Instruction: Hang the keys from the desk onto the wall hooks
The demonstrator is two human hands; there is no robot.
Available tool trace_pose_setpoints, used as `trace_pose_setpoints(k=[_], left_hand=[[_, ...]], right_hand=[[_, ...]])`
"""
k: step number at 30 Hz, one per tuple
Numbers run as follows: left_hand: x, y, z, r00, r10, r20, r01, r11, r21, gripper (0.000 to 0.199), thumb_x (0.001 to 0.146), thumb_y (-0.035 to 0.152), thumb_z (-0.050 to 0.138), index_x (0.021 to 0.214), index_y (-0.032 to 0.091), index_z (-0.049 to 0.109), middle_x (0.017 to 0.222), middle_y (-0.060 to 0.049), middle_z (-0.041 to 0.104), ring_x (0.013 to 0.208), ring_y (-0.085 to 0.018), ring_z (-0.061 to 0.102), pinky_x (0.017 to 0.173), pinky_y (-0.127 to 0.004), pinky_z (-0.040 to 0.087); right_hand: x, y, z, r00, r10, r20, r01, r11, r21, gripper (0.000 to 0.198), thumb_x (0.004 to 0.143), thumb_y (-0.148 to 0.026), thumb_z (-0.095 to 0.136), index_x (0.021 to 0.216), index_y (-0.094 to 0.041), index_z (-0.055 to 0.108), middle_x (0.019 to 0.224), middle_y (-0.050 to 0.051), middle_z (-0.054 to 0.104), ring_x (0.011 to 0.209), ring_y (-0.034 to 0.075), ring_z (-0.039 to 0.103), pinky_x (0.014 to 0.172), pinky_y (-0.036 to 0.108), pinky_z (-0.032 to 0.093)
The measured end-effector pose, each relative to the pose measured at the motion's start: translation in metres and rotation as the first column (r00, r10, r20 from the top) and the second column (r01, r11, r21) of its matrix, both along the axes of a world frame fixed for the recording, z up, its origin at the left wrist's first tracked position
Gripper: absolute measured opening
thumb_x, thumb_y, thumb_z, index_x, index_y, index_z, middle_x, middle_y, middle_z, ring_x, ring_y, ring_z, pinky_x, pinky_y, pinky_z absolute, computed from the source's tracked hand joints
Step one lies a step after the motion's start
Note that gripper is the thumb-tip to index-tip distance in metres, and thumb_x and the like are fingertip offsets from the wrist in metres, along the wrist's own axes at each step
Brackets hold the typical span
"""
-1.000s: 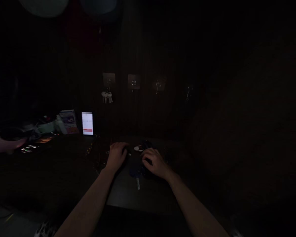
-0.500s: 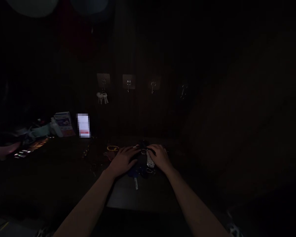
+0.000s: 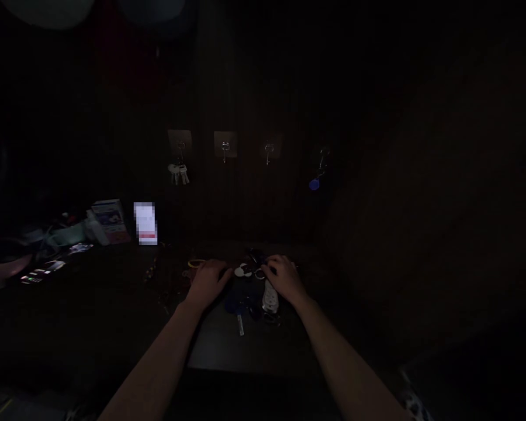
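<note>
In the dim head view, my left hand (image 3: 208, 279) lies low over the dark tabletop (image 3: 219, 354), thumb apart from the fingers. A yellow loop (image 3: 196, 264) and other small items show beside and partly beneath it. My right hand (image 3: 284, 276) rests with bent, parted fingers next to a metal ring (image 3: 259, 273) and a pale remote-like fob (image 3: 270, 298); what lies under its fingers is hidden. Between the hands are white round tags (image 3: 242, 270) and a dark bundle (image 3: 257, 255). Nearer me lies a key (image 3: 240, 324) with a blue head.
Several hooks are fixed to the dark back wall; bunched keys (image 3: 178, 173) hang from the left hook and a blue tag (image 3: 314, 184) from the right one. A lit phone-like screen (image 3: 146, 224) and small boxes (image 3: 110, 222) stand at the left. A beaded strand (image 3: 150, 272) lies near them.
My left hand has drawn back to the left, uncovering the white tags. The pale fob has shifted slightly toward me beside my right hand. The blue tag on the right hook now shows clearly.
</note>
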State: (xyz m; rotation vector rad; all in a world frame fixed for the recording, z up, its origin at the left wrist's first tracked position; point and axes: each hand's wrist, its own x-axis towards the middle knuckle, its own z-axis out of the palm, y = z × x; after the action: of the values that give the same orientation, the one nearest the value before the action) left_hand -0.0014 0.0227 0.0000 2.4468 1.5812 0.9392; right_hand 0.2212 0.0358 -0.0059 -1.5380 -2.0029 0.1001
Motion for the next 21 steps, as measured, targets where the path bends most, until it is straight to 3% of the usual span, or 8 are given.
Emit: trace_pose_setpoints(k=[3,8,11,14,17,21], left_hand=[[0.0,0.0,-0.001,1.0,0.016,0.02,-0.016,1.0,-0.01,0.022,0.084,0.028,0.046,0.098,0.02,0.061,0.095,-0.006,0.067,0.091,-0.022,0.06,0.084,-0.038,0.044],[0.003,-0.003,0.0,0.971,-0.235,-0.041,0.235,0.972,0.001,0.044,0.08,0.013,0.048,0.12,0.029,0.052,0.119,-0.001,0.06,0.111,-0.019,0.051,0.096,-0.038,0.038],[0.005,-0.004,0.0,0.945,-0.313,-0.098,0.31,0.95,-0.037,0.046,0.08,0.01,0.047,0.12,0.031,0.053,0.127,0.002,0.056,0.12,-0.019,0.045,0.1,-0.04,0.035],[0.005,-0.002,-0.001,0.958,-0.278,-0.076,0.275,0.961,-0.04,0.029,0.084,0.018,0.046,0.106,0.026,0.062,0.117,0.0,0.062,0.117,-0.019,0.047,0.099,-0.039,0.037],[0.004,-0.002,-0.002,0.976,-0.216,-0.028,0.216,0.976,-0.022,0.025,0.086,0.027,0.045,0.101,0.023,0.064,0.108,-0.005,0.066,0.112,-0.02,0.051,0.095,-0.039,0.04],[0.004,-0.004,0.001,0.98,-0.198,-0.009,0.198,0.98,-0.022,0.023,0.084,0.027,0.046,0.097,0.022,0.065,0.105,-0.006,0.065,0.11,-0.021,0.052,0.092,-0.038,0.042]], right_hand=[[0.002,0.001,0.0,1.0,0.011,-0.019,-0.011,1.0,-0.006,0.024,0.083,-0.03,0.053,0.065,-0.022,0.066,0.101,0.004,0.066,0.097,0.021,0.053,0.082,0.036,0.036],[0.004,0.003,-0.001,0.993,0.082,-0.089,-0.081,0.997,0.011,0.029,0.083,-0.029,0.052,0.06,-0.022,0.067,0.096,0.003,0.068,0.095,0.019,0.055,0.082,0.034,0.038],[0.006,0.005,-0.002,0.988,0.095,-0.124,-0.092,0.995,0.026,0.03,0.085,-0.031,0.05,0.062,-0.023,0.068,0.091,0.002,0.069,0.093,0.018,0.056,0.083,0.033,0.038],[0.011,0.007,-0.001,0.986,0.001,-0.164,0.007,0.999,0.052,0.035,0.087,-0.032,0.044,0.061,-0.022,0.066,0.085,0.003,0.068,0.087,0.017,0.057,0.08,0.031,0.038],[0.018,0.009,0.001,0.978,-0.111,-0.178,0.122,0.991,0.051,0.035,0.088,-0.032,0.041,0.064,-0.021,0.064,0.079,0.003,0.067,0.082,0.017,0.057,0.077,0.03,0.039],[0.02,0.007,0.003,0.98,-0.131,-0.148,0.135,0.991,0.016,0.019,0.084,-0.024,0.046,0.087,-0.024,0.065,0.091,0.002,0.068,0.091,0.019,0.056,0.079,0.032,0.039]])
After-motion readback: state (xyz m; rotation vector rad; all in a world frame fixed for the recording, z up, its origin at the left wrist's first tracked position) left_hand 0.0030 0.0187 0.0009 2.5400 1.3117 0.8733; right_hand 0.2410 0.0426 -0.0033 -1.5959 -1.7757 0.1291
